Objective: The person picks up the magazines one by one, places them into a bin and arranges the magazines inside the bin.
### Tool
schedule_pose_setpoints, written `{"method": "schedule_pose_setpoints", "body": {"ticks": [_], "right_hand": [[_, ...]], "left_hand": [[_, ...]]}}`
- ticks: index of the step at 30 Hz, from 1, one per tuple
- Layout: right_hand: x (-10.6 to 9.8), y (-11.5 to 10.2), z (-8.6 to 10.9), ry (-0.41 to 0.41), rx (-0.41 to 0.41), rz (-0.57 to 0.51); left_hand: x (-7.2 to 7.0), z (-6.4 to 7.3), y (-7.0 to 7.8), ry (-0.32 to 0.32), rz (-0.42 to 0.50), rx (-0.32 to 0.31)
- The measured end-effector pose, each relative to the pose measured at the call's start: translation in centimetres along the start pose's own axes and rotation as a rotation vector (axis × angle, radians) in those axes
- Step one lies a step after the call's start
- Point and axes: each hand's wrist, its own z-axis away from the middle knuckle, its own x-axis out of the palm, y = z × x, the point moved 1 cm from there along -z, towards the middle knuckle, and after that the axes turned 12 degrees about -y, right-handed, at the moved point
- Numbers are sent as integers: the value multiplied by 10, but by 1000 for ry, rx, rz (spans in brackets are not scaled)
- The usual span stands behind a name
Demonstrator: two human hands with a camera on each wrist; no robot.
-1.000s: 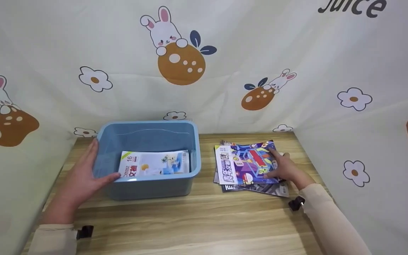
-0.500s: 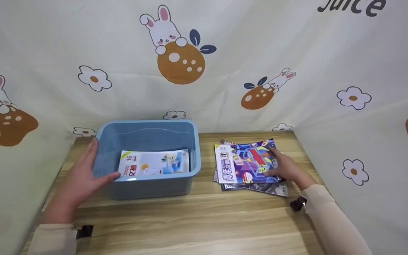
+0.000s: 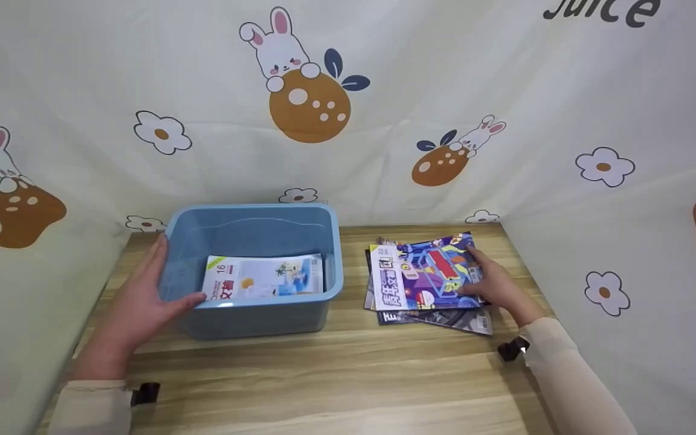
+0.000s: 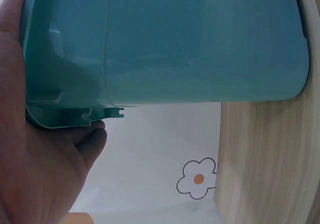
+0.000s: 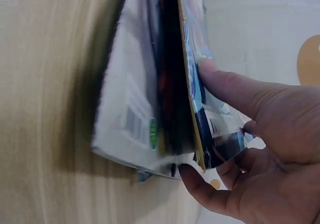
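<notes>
My left hand point(image 3: 136, 308) grips the rim of a blue plastic bin point(image 3: 251, 320) at its front left corner, thumb along the front rim. Inside the bin lies a white magazine point(image 3: 263, 278) with a beach picture on its cover. To the right, my right hand point(image 3: 499, 287) pinches the right edge of a purple illustrated magazine point(image 3: 426, 272), thumb on its cover. In the right wrist view that magazine point(image 5: 225, 134) stands a little apart from the magazines point(image 5: 125, 104) under it. The left wrist view shows the bin's side point(image 4: 200, 44) and my fingers at the rim.
A wood-grain table point(image 3: 324, 380) carries the bin and the magazine pile. Pale printed cloth point(image 3: 384, 157) with rabbits and flowers hangs close behind and on both sides.
My right hand has shifted slightly right and away from me, carrying the purple magazine's right side with it. My left hand and the bin stay put.
</notes>
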Motion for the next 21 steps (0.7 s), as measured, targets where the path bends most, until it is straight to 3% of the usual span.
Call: {"method": "schedule_pose_setpoints", "body": {"ticks": [6, 11, 15, 21], "right_hand": [[-2, -8, 1, 79, 7, 52], [-3, -14, 3, 121, 61, 100], [-5, -15, 4, 59, 64, 63], [-7, -2, 6, -90, 9, -185]], "left_hand": [[-1, -1, -1, 9, 1, 4], [-2, -1, -1, 11, -2, 5], [-2, -1, 0, 10, 2, 11], [-2, 0, 1, 14, 2, 28]]}}
